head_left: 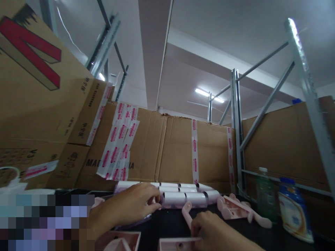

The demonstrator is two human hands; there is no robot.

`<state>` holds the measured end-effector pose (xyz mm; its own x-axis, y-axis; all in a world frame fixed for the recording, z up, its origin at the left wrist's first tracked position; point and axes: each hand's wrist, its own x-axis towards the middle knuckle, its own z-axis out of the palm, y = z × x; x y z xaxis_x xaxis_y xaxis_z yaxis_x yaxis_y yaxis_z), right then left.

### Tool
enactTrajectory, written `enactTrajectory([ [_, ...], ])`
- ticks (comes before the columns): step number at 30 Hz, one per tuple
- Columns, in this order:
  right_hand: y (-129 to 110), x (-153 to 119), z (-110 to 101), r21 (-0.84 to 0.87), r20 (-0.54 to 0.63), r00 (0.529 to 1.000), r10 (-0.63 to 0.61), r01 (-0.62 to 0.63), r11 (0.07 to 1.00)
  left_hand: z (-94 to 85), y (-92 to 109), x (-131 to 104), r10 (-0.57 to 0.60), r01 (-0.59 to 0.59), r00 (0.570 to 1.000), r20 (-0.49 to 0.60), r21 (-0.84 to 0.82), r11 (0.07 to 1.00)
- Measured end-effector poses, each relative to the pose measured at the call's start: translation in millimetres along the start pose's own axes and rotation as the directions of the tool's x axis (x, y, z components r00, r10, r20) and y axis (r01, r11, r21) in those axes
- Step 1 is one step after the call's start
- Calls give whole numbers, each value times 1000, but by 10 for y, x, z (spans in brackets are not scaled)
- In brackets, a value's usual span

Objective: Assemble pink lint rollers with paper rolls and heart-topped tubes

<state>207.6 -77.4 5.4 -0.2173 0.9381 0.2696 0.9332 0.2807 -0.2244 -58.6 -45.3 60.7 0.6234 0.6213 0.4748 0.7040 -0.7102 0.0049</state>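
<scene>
My left hand reaches to the near left end of the rows of white cylinders. Its fingers are curled and the thumb is close to the forefinger; what they grip, if anything, is hidden. My right hand is closed around the lower end of a pink curved handle, whose rounded tip points up towards the cylinders. Just under these fingers is a pink box-shaped part with a hole in its face. Another open pink part sits below my left wrist, cut off by the frame's bottom edge.
Several pink parts with a curved handle lie on the black table at the right. Beyond them stand a green bottle and a blue-and-white bottle. Cardboard walls and a metal rack post close off the back.
</scene>
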Motion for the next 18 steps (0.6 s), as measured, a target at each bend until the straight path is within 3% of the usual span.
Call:
enactTrajectory([
  [5, 184, -176, -255, 20, -111, 993, 46, -44, 999, 1, -1, 5, 4, -5, 1000, 19, 4, 1000],
  [7, 437, -240, -435, 58, -156, 985, 70, -61, 996, -6, 5, -3, 1, -1, 1000, 26, 2, 1000],
  [10, 990, -281, -613, 206, -76, 996, 54, -37, 978, -26, 26, -12, -3, 3, 999, 34, 0, 1000],
  [14, 1732, -278, -576, 190, -77, 983, 168, -151, 970, -37, 38, -4, -2, 2, 999, 33, 1, 1000],
  [18, 2171, -220, -390, 105, -156, 958, 238, -224, 969, -3, 5, -1, -1, 1, 1000, 17, 4, 1000],
])
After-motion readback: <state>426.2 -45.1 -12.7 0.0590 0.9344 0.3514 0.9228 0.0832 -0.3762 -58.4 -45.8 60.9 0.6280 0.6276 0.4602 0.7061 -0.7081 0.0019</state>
